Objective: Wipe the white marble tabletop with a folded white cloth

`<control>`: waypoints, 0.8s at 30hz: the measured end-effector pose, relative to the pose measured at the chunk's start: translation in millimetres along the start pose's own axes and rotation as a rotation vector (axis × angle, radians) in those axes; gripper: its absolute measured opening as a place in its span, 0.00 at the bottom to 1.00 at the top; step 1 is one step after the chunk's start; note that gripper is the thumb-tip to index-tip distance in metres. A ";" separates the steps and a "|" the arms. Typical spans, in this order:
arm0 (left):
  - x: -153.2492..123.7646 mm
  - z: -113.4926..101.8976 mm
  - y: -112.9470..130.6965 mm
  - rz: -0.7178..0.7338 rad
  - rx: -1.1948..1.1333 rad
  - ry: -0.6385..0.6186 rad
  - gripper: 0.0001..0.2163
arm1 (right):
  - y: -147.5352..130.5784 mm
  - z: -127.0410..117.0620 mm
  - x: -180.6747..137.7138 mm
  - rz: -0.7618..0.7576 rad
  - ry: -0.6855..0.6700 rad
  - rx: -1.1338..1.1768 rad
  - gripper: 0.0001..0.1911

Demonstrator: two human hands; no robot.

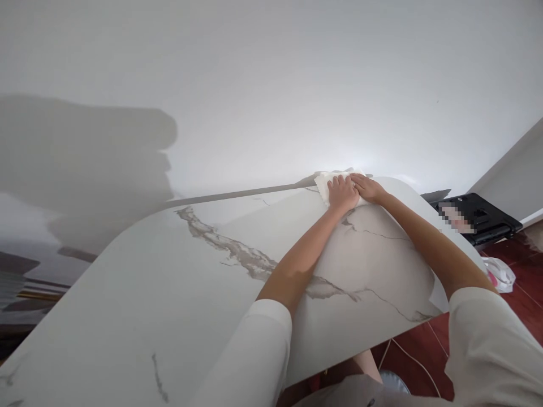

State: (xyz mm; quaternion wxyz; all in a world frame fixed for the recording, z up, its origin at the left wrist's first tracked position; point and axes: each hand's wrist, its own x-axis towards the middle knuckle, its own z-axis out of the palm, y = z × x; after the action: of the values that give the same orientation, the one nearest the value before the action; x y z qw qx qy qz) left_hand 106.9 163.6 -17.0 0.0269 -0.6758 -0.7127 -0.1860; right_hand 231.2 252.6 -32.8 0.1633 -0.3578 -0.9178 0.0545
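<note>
Near the table's far edge, a white cloth (322, 182) with a jagged edge lies bunched under both hands. My left hand (343, 194) presses on it from above, fingers bent over the fabric. Just to the right, my right hand (368, 188) holds down the cloth's other side, its fingertips close to or touching my left hand. The fingers partly hide the cloth's middle. Beneath is a white marble-patterned table (169, 282) with grey-brown veins and rounded corners.
A white wall (254, 85) stands behind the table, with a narrow gap along its far edge. On the right are a black case-like object (487, 212), a white plastic bag (503, 275) and red floor tiles (521, 294). A pale cable (418, 362) lies below.
</note>
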 end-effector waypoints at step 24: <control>-94.0 -22.1 47.1 0.100 -0.025 -0.030 0.23 | -19.7 -12.7 -106.0 0.035 0.047 -0.018 0.27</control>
State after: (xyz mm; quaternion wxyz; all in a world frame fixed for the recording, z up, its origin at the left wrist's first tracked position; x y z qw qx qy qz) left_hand 156.0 68.2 -12.9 0.0170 -0.7135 -0.6761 -0.1833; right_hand 296.2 166.4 -44.3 0.1807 -0.3765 -0.9077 0.0405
